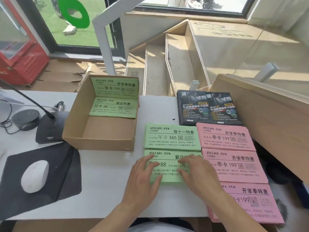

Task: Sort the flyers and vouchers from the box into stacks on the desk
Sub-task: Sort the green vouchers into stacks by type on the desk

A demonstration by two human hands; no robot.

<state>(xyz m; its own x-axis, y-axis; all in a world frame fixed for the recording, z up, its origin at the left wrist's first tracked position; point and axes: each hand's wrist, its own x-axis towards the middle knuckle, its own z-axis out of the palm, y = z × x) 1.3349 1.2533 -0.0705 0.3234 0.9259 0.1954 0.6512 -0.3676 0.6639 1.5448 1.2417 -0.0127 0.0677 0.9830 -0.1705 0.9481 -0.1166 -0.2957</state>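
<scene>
An open cardboard box (107, 143) stands on the white desk (103, 190). Inside it, one green voucher (115, 87) leans on the back wall and another green voucher (113, 108) lies below it. Right of the box lie two green voucher stacks: a far green stack (172, 138) and a near green stack (168, 164). My left hand (143, 180) and my right hand (199, 174) both rest flat on the near green stack with fingers spread. Three pink voucher stacks sit in a column at right: far (225, 138), middle (234, 166), near (250, 203). Black flyers (209, 108) lie behind them.
A white mouse (35, 176) sits on a black mouse pad (50, 173) at the left. A desk microphone base (48, 128) and cables lie left of the box. A wooden counter wall (267, 118) rises on the right. Stairs drop away behind the desk.
</scene>
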